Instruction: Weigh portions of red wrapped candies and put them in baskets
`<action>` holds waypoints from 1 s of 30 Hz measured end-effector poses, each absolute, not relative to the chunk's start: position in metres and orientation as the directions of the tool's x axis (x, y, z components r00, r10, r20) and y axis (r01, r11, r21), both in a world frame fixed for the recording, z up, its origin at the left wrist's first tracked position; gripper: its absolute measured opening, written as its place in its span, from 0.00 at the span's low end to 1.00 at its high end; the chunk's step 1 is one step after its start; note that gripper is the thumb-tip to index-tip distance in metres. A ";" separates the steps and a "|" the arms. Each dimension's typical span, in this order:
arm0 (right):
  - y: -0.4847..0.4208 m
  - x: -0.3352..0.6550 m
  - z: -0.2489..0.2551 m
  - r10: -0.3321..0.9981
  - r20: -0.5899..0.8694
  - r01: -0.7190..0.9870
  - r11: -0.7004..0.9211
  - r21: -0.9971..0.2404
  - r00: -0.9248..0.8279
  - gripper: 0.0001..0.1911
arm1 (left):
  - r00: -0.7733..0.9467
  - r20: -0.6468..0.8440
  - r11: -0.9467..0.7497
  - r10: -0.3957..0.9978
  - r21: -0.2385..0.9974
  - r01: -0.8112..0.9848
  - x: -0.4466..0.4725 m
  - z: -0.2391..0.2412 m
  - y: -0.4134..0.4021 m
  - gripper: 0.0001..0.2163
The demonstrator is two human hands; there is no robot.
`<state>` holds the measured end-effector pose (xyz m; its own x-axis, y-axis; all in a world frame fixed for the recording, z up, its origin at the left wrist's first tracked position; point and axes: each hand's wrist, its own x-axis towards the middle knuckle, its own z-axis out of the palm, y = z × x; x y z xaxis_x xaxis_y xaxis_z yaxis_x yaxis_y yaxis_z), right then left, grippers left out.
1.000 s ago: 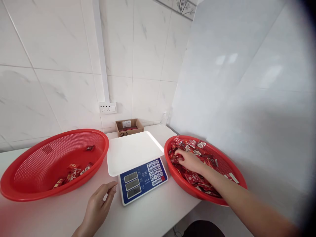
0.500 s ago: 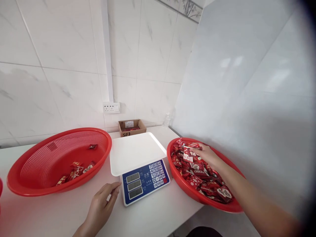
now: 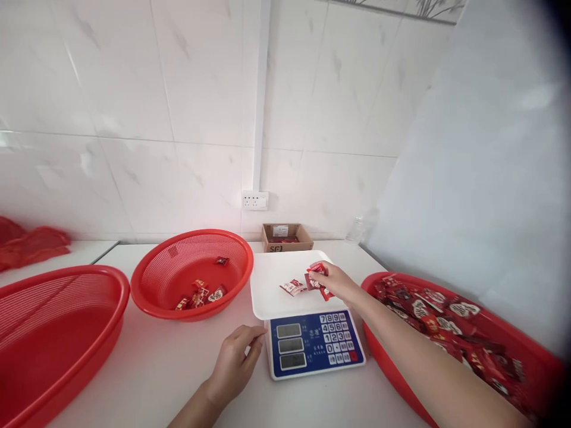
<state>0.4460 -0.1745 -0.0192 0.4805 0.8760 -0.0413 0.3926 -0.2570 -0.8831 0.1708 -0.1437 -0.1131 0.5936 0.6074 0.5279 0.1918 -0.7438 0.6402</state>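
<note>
The right hand [image 3: 336, 282] is pinching red packets [image 3: 314, 283] over the tray [image 3: 269, 288], its fingertip grip possibly letting one slip.

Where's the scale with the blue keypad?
In the head view, low and just right of centre, the scale stands on the white table, between a red basket on its left and a fuller basket on its right.

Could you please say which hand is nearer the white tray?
Right: the right hand holds packets above the white tray; the left hand is to its near left, beside the scale.
</note>
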 end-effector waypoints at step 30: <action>-0.150 0.464 -0.027 0.882 0.146 0.694 -0.241 -0.678 0.448 0.15 | 0.614 0.523 -0.750 0.591 0.636 0.180 0.171 -0.106 -0.147 0.10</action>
